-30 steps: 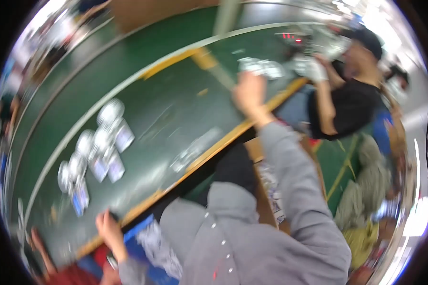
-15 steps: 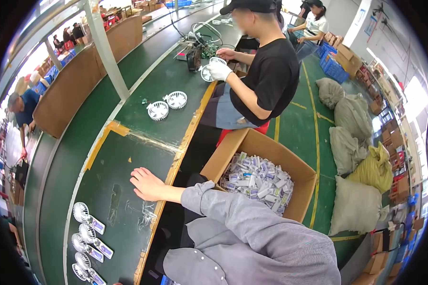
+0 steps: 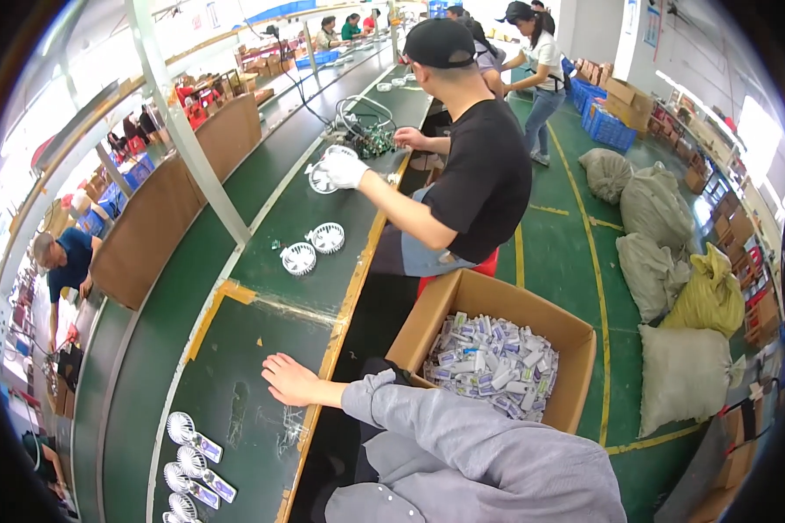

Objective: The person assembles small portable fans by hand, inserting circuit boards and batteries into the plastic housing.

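Observation:
My right hand [image 3: 290, 380] lies palm down on the dark green bench top [image 3: 244, 336], near its taped wooden edge. Its fingers are spread and hold nothing. The grey-sleeved forearm reaches in from the lower right. My left hand is out of view. Closest to the right hand, toward the lower left, several white handheld fans [image 3: 192, 460] with purple-labelled handles lie in a row. The lowest is cut off by the picture's edge. Farther up the bench, two round white fan heads [image 3: 312, 247] lie side by side, a small green part [image 3: 276, 245] beside them.
A co-worker in black [image 3: 484, 166] sits ahead, a white-gloved hand [image 3: 344, 170] on a fan head. An open cardboard box [image 3: 576, 366] full of small white-and-purple pieces stands right of the bench. Sacks [image 3: 685, 366] line the floor. A metal post [image 3: 187, 131] rises at left.
The whole view has shifted, so the bench sits lower and farther right. My right hand stays flat on the bench. The co-worker's gloved hand has moved left over the bench with a fan head.

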Motion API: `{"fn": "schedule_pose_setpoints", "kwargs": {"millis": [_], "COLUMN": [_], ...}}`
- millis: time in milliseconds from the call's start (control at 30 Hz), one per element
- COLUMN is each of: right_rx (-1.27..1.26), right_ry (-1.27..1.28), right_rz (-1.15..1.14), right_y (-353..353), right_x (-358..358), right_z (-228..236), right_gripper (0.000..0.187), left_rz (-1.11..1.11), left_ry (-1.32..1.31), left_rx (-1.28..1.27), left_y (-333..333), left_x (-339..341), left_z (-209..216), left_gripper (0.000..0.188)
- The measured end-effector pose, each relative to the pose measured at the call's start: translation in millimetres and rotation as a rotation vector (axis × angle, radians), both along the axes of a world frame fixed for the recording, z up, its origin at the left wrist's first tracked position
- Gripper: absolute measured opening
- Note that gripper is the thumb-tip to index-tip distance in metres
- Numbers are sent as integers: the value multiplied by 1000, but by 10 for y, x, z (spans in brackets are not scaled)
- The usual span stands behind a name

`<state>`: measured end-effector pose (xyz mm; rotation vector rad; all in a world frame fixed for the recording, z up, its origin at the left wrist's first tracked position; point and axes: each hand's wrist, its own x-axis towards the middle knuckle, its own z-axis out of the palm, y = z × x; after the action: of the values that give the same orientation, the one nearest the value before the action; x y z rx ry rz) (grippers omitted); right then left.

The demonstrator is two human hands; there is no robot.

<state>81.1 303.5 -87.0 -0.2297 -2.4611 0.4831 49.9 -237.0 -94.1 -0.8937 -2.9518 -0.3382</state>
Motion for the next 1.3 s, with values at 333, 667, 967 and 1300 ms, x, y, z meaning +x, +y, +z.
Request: {"fn": "schedule_pose_setpoints", "kwargs": {"millis": [333,667,967,1300], "right_rx": [-36,-6,-14,-78], "right_ry": [-2,-69,48,42], "right_rz": [-65,-32,-14,19], "right_y": [140,13,-15,144], "right_x": [136,55,20,-54], "right_z": [34,21,-42,130], "right_gripper": [32,33,32,29], "left_rz": [-317,-373,-46,-423], "left_ry": [-24,-18,159,215], "left_rx": [-397,270,-158,-20], "left_y": [-343,2246,3132,3533], "left_x": [140,-135,-1130,-762], "left_z": [-991,1235,333,447], "left_gripper": [36,34,65,10]}}
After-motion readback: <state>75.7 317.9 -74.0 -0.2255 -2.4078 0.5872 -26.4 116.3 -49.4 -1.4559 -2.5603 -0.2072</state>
